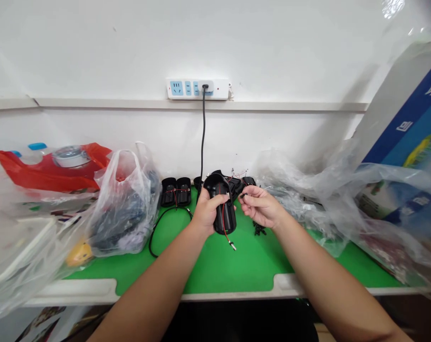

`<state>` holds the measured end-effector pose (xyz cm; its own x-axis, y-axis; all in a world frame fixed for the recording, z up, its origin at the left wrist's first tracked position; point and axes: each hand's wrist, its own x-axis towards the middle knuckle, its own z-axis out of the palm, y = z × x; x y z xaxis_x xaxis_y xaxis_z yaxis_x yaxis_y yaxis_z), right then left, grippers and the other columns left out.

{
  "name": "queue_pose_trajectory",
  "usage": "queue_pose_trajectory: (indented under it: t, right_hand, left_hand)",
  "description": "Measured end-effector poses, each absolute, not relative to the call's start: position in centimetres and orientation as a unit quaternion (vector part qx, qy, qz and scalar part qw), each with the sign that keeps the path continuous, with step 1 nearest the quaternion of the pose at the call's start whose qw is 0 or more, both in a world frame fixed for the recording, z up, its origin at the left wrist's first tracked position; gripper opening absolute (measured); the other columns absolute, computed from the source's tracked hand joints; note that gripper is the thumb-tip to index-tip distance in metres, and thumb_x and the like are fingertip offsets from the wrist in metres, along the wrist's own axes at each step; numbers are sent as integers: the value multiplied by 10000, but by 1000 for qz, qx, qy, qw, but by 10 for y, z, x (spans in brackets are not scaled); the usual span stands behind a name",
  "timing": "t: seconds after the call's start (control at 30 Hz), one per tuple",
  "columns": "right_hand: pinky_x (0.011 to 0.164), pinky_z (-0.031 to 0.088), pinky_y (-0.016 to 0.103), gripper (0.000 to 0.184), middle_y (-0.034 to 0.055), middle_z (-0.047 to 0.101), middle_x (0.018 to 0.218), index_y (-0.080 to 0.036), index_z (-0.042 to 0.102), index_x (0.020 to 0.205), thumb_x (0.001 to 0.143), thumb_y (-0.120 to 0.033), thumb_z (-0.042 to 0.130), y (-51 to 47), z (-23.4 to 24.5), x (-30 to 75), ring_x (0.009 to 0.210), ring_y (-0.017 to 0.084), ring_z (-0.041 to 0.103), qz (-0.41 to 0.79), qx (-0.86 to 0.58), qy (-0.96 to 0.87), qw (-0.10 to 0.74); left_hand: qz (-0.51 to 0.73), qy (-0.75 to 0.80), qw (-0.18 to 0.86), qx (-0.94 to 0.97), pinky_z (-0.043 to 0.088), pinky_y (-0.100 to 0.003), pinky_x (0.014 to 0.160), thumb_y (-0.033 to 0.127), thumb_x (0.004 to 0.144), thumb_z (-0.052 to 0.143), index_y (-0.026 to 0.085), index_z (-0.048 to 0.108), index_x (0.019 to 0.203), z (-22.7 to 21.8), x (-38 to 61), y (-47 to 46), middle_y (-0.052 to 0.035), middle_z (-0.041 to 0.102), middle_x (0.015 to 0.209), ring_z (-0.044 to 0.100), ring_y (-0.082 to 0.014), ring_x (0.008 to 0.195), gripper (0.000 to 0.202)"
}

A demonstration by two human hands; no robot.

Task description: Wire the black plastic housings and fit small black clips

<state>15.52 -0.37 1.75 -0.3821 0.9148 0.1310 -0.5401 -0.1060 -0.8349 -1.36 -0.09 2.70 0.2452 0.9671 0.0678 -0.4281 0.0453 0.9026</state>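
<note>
My left hand point(207, 210) grips a black plastic housing point(225, 219) with a rounded hood at its top, the thumb lying across its front. Red and black wires point(223, 218) run down the housing and end in a small white connector point(232, 245) hanging below it. Just to the right, my right hand point(260, 205) pinches a small black piece point(243, 195) between thumb and fingertips, apart from the housing; its exact kind is too small to tell. A little heap of small black parts point(259, 229) lies on the green mat under my right hand.
Similar black housings point(176, 192) stand by the wall, near a black cable point(154, 232). A clear plastic bag point(121, 213) and a red bag point(51, 173) fill the left. Plastic wrapping point(308, 213) and a blue box point(407, 137) crowd the right. A power strip point(182, 89) is on the wall.
</note>
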Motion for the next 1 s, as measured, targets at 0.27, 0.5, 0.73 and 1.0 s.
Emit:
queue_pose_trajectory:
  t: [0.27, 0.5, 0.73, 1.0]
  right_hand:
    - [482, 526, 173, 238, 16, 668, 636, -133, 673, 818, 655, -277, 770, -7, 20, 150, 494, 85, 613, 666, -279, -462, 514]
    - [494, 509, 216, 234, 22, 651, 590, -127, 687, 806, 704, -332, 730, -9, 21, 151, 496, 98, 596, 592, -313, -546, 503]
    - [487, 494, 236, 269, 28, 646, 570, -124, 698, 832, 718, -367, 709, -7, 20, 155, 480, 109, 584, 514, -345, -599, 508]
    - [461, 486, 240, 303, 29, 639, 539, -119, 697, 795, 669, -392, 736, -9, 22, 153, 452, 111, 569, 491, -375, -598, 511]
  left_hand:
    - [528, 300, 652, 453, 515, -267, 514, 288, 600, 703, 273, 395, 1126, 27, -12, -4, 34, 581, 760, 591, -122, 556, 610]
    - [532, 285, 635, 482, 535, -278, 627, 237, 612, 688, 284, 383, 1195, 29, -10, -5, 21, 585, 831, 581, -102, 642, 660]
    - [551, 294, 572, 531, 497, -225, 746, 201, 608, 695, 296, 459, 1152, 28, -12, -2, 23, 578, 981, 553, -86, 792, 600]
    - [546, 289, 564, 548, 462, -237, 845, 190, 624, 674, 302, 457, 1162, 28, -10, -3, 21, 580, 970, 551, -96, 856, 591]
